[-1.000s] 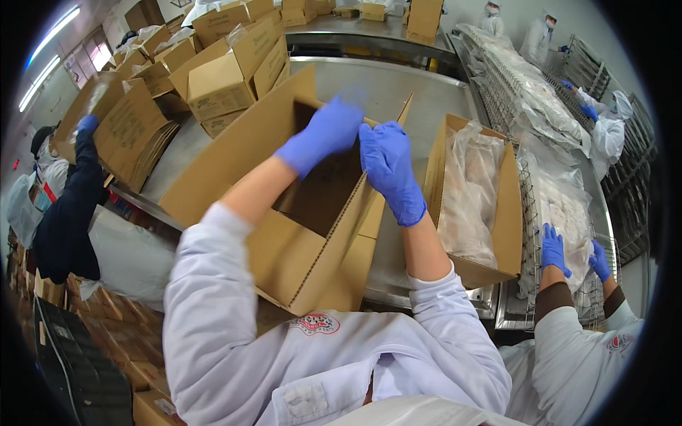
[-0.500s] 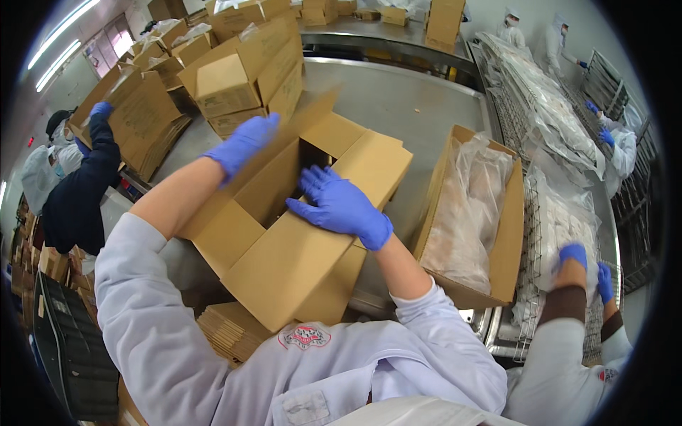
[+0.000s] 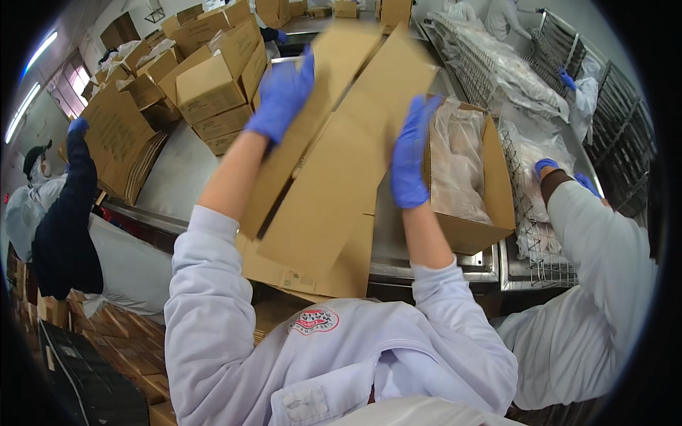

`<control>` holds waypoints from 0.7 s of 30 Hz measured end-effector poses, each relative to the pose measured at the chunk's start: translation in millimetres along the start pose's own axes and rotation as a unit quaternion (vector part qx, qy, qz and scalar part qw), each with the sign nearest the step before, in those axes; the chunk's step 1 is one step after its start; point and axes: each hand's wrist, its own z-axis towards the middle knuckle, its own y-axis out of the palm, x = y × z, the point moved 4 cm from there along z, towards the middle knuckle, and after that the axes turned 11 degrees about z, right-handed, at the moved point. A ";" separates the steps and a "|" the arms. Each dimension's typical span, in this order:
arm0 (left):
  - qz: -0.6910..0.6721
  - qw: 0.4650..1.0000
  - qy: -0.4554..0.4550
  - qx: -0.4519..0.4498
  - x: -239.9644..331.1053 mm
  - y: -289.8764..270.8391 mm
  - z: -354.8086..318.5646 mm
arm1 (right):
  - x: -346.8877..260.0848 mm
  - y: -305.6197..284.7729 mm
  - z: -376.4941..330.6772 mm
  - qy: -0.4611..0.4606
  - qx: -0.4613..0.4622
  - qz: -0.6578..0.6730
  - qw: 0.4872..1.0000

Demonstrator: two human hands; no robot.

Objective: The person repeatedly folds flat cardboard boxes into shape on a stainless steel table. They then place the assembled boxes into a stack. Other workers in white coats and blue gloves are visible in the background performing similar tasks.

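Observation:
In front of me a brown cardboard box (image 3: 328,177) lies at a slant, its two long top flaps folded down with a narrow dark gap between them. Its far end is smeared by motion. My left hand (image 3: 283,99), in a blue glove, lies along the left flap with thumb and fingers stretched out. On the other side, my blue-gloved right hand (image 3: 412,156) is held flat and upright beside the box's right edge, fingers straight and slightly blurred. Whether its palm touches the cardboard I cannot tell. Flat cardboard (image 3: 334,266) shows beneath the near end.
To the right stands an open carton (image 3: 501,192) with a clear plastic bag (image 3: 462,163). Beyond it, wire racks (image 3: 543,234) hold bagged goods beside a co-worker's sleeve (image 3: 597,227). Stacked boxes (image 3: 213,99) fill the metal table's (image 3: 185,167) far left, near another person (image 3: 60,220).
The box's long flaps have gone from raised to folded down over its opening. My right hand has moved from the top to the right side; my left hand has shifted right. The view has turned slightly.

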 end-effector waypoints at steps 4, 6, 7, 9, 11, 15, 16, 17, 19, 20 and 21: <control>-0.382 0.888 -0.099 0.238 -13.6 -106.8 -5.0 | -72.6 3.6 45.2 -0.066 -0.076 0.266 0.959; -0.809 0.544 -0.115 0.190 -9.4 -51.6 -39.0 | -70.2 -19.5 40.1 0.062 -0.146 0.420 0.894; -0.849 0.513 -0.077 0.102 -6.7 -37.7 -72.2 | -75.0 -25.1 19.2 0.228 -0.206 0.556 0.772; -0.952 0.246 -0.116 -0.138 5.9 22.3 -119.4 | -58.4 -61.8 -9.9 0.299 -0.034 0.341 0.891; -0.958 0.202 -0.119 -0.163 39.9 20.2 -154.4 | -71.6 -143.9 -3.4 0.221 0.000 0.203 0.954; -0.948 0.064 -0.126 -0.285 105.5 -33.8 -185.9 | -274.8 -166.2 -32.8 0.042 -0.156 0.310 0.937; -0.941 0.075 -0.125 -0.306 123.1 -44.7 -191.8 | -307.0 -144.5 -52.0 -0.044 -0.171 0.103 0.979; -0.945 0.147 -0.095 -0.276 137.7 -57.0 -195.5 | -332.3 -114.7 -69.8 -0.052 -0.226 -0.015 0.973; -0.947 0.234 -0.041 -0.217 169.6 -72.8 -210.5 | -358.5 -103.0 -102.1 -0.031 -0.147 -0.276 0.949; -0.949 0.251 -0.019 -0.189 184.7 -74.7 -224.7 | -371.1 -113.0 -118.4 -0.006 -0.007 -0.410 0.912; -0.950 0.266 0.003 -0.165 196.1 -71.6 -239.9 | -375.8 -117.7 -129.3 0.012 0.061 -0.480 0.875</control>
